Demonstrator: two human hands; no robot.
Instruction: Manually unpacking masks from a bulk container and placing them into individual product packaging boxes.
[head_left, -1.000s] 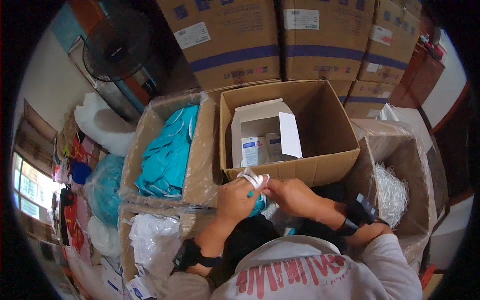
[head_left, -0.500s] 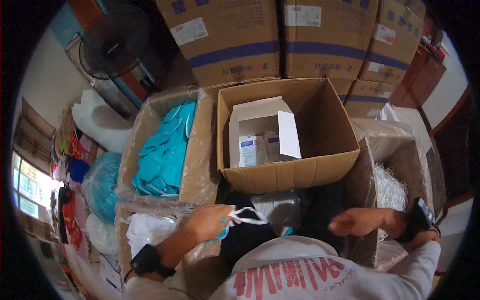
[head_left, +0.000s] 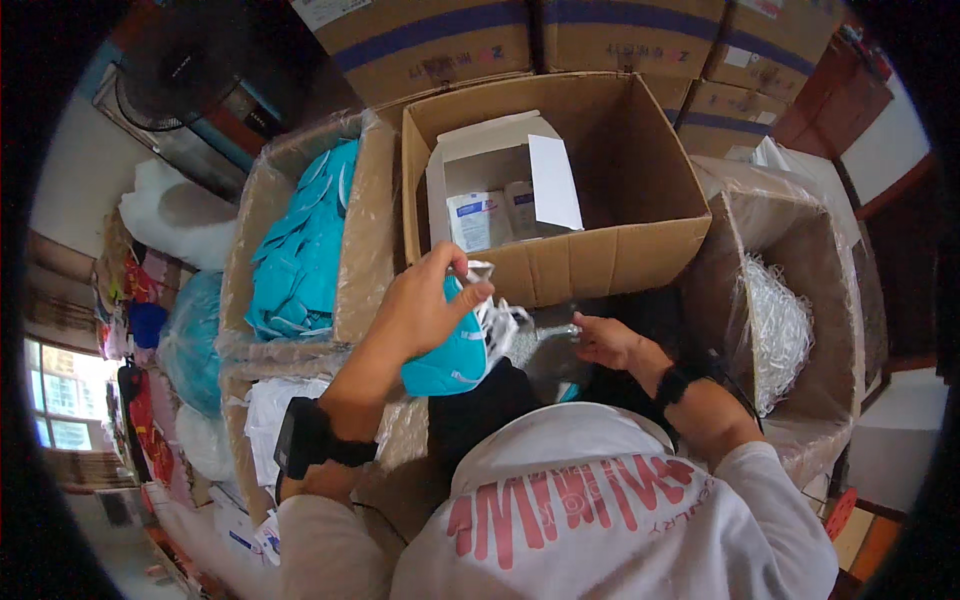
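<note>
My left hand (head_left: 425, 305) is closed on a teal cup-shaped face mask (head_left: 440, 362), raised in front of the middle carton. White straps (head_left: 500, 330) hang bunched at the mask's right side, below my thumb. Over my lap, my right hand (head_left: 612, 343) has its fingertips pinched together at the edge of a clear plastic bag (head_left: 550, 350). That bag is partly covered by the mask and straps, so its contents are hard to make out.
Ahead stands an open carton (head_left: 620, 240) with a white box (head_left: 490, 140) holding packets. Teal masks (head_left: 300, 245) fill a lined carton at left, above a carton of white pieces (head_left: 275, 420). White straps (head_left: 775, 330) lie in the right carton. Stacked cartons (head_left: 430, 40) stand behind.
My left hand has risen with the mask, which now shows more fully. My right hand has moved left from beside the right carton to the plastic bag. The view has shifted.
</note>
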